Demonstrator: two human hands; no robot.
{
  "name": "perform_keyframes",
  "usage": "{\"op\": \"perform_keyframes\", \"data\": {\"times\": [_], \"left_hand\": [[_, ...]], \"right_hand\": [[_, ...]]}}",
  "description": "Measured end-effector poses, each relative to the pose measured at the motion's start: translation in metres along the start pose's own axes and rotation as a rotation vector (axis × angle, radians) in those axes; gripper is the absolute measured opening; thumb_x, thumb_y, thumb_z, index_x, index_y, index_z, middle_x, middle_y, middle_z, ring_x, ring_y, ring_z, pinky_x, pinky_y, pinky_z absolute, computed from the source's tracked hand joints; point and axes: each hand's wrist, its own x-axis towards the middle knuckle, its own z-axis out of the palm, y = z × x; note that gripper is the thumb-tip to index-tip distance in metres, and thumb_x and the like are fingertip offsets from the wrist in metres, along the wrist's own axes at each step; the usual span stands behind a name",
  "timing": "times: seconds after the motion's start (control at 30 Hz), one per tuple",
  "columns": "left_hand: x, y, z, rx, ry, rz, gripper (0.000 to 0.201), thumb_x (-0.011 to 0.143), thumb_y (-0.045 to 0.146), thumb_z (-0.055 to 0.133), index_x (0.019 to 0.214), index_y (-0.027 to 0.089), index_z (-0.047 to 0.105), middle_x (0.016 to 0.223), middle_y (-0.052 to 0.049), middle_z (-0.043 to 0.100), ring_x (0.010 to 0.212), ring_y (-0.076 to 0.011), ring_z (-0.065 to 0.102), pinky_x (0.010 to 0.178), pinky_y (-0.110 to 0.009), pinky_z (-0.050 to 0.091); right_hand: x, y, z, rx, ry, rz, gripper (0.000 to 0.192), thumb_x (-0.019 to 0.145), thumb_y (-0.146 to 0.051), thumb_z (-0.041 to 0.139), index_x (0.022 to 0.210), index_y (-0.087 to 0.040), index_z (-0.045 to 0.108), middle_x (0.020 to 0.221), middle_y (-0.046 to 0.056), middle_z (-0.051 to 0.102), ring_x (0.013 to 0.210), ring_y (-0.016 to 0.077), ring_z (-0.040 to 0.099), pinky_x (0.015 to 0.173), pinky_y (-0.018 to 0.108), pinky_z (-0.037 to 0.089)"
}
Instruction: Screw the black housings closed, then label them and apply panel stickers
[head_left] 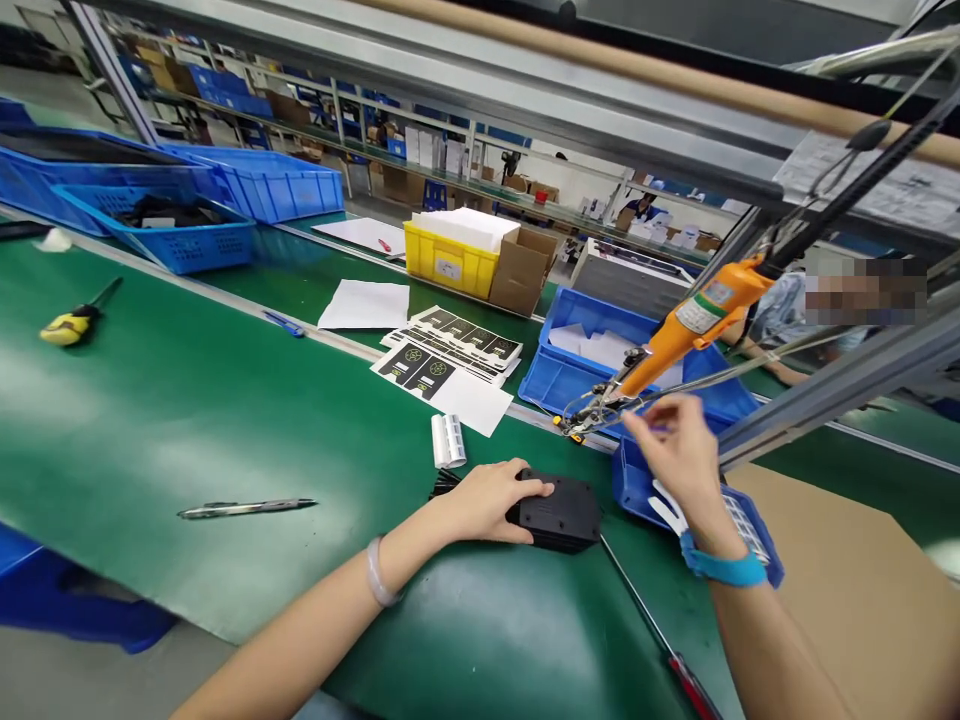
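Observation:
My left hand (484,503) grips a black plastic box (564,508) lying on the green table, thumb at its near side and fingers over its top. Screw holes dot the upper face of the box. My right hand (679,450) is raised over a small blue bin (637,482), with thumb and forefinger pinched together; what they hold, if anything, is too small to make out. Just beyond those fingertips hangs an orange electric screwdriver (694,315), pointing down to the left. A long hand screwdriver (645,610) with a red and black handle lies beside the box.
A pen (247,508), a yellow-black screwdriver (71,325) and a roll of white labels (448,441) lie on the table. Printed sheets (442,380) sit farther back, near a yellow bin (450,262). Cardboard (840,560) covers the right side. Another person (787,310) is at far right.

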Motion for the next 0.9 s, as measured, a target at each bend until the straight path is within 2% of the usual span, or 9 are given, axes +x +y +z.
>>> {"op": "perform_keyframes", "data": {"times": [0.03, 0.07, 0.1, 0.2, 0.33, 0.43, 0.57, 0.67, 0.9], "left_hand": [[-0.001, 0.0, -0.001, 0.006, 0.0, 0.003, 0.077, 0.071, 0.051, 0.081, 0.139, 0.031, 0.051, 0.135, -0.015, 0.051, 0.109, -0.0347, 0.063, 0.087, -0.043, 0.053], [-0.002, -0.001, -0.002, 0.008, -0.002, 0.006, 0.078, 0.07, 0.054, 0.081, 0.139, 0.031, 0.051, 0.139, -0.015, 0.048, 0.111, -0.0358, 0.062, 0.088, -0.044, 0.053], [-0.002, -0.001, -0.002, 0.005, -0.008, 0.008, 0.079, 0.07, 0.056, 0.08, 0.139, 0.031, 0.051, 0.142, -0.016, 0.046, 0.113, -0.0364, 0.061, 0.089, -0.045, 0.053], [-0.003, -0.004, -0.001, -0.007, -0.017, 0.016, 0.077, 0.073, 0.055, 0.078, 0.14, 0.031, 0.051, 0.142, -0.015, 0.047, 0.113, -0.035, 0.062, 0.089, -0.044, 0.054], [-0.003, -0.002, 0.001, 0.007, 0.028, 0.029, 0.078, 0.071, 0.062, 0.075, 0.138, 0.028, 0.054, 0.146, -0.018, 0.045, 0.124, -0.0385, 0.054, 0.096, -0.049, 0.051], [-0.002, 0.004, 0.0, -0.003, 0.031, -0.005, 0.071, 0.075, 0.06, 0.074, 0.135, 0.026, 0.057, 0.142, -0.018, 0.048, 0.121, -0.0363, 0.057, 0.094, -0.048, 0.052], [-0.001, 0.008, -0.001, -0.021, 0.016, -0.014, 0.063, 0.08, 0.047, 0.075, 0.136, 0.024, 0.057, 0.137, -0.017, 0.051, 0.115, -0.0331, 0.061, 0.091, -0.044, 0.055], [-0.001, 0.007, 0.0, -0.015, 0.019, 0.001, 0.064, 0.08, 0.045, 0.075, 0.137, 0.024, 0.056, 0.136, -0.017, 0.052, 0.116, -0.0334, 0.059, 0.094, -0.044, 0.053], [-0.001, 0.004, 0.004, -0.035, 0.035, 0.013, 0.063, 0.081, 0.043, 0.074, 0.138, 0.023, 0.055, 0.137, -0.018, 0.051, 0.117, -0.0341, 0.059, 0.094, -0.046, 0.052]], "right_hand": [[0.012, -0.007, -0.003, 0.085, 0.079, -0.064, 0.079, 0.063, -0.064, 0.074, 0.124, -0.024, 0.042, 0.119, 0.01, 0.057, 0.107, 0.0235, 0.058, 0.092, 0.038, 0.049], [0.024, -0.013, -0.004, 0.207, 0.103, -0.123, 0.088, 0.061, -0.064, 0.075, 0.129, -0.026, 0.033, 0.126, 0.01, 0.052, 0.113, 0.0228, 0.056, 0.095, 0.039, 0.048], [0.035, -0.018, -0.003, 0.349, 0.082, -0.169, 0.09, 0.06, -0.063, 0.077, 0.129, -0.027, 0.032, 0.126, 0.009, 0.052, 0.114, 0.0221, 0.056, 0.095, 0.038, 0.048], [0.061, -0.025, 0.006, 0.646, -0.016, -0.211, 0.073, 0.057, -0.065, 0.077, 0.11, -0.026, 0.048, 0.096, 0.002, 0.06, 0.093, 0.0201, 0.063, 0.086, 0.038, 0.053], [0.065, -0.027, 0.021, 0.713, 0.01, -0.197, 0.072, 0.057, -0.084, 0.059, 0.099, -0.026, 0.052, 0.064, -0.004, 0.054, 0.059, 0.0175, 0.058, 0.06, 0.036, 0.055], [0.053, -0.037, 0.023, 0.783, 0.091, -0.189, 0.068, 0.064, -0.084, 0.051, 0.095, -0.023, 0.057, 0.052, -0.005, 0.048, 0.043, 0.0155, 0.049, 0.044, 0.032, 0.047], [0.032, -0.059, 0.013, 0.774, 0.234, -0.215, 0.074, 0.072, -0.084, 0.037, 0.093, -0.019, 0.065, 0.049, -0.003, 0.045, 0.038, 0.0158, 0.047, 0.039, 0.032, 0.042], [0.017, -0.071, 0.004, 0.717, 0.287, -0.227, 0.071, 0.076, -0.082, 0.038, 0.096, -0.02, 0.065, 0.051, -0.003, 0.045, 0.037, 0.0161, 0.048, 0.037, 0.032, 0.041], [0.007, -0.071, -0.001, 0.658, 0.329, -0.214, 0.072, 0.077, -0.083, 0.034, 0.095, -0.02, 0.064, 0.051, -0.003, 0.044, 0.034, 0.017, 0.045, 0.031, 0.032, 0.035]]}}
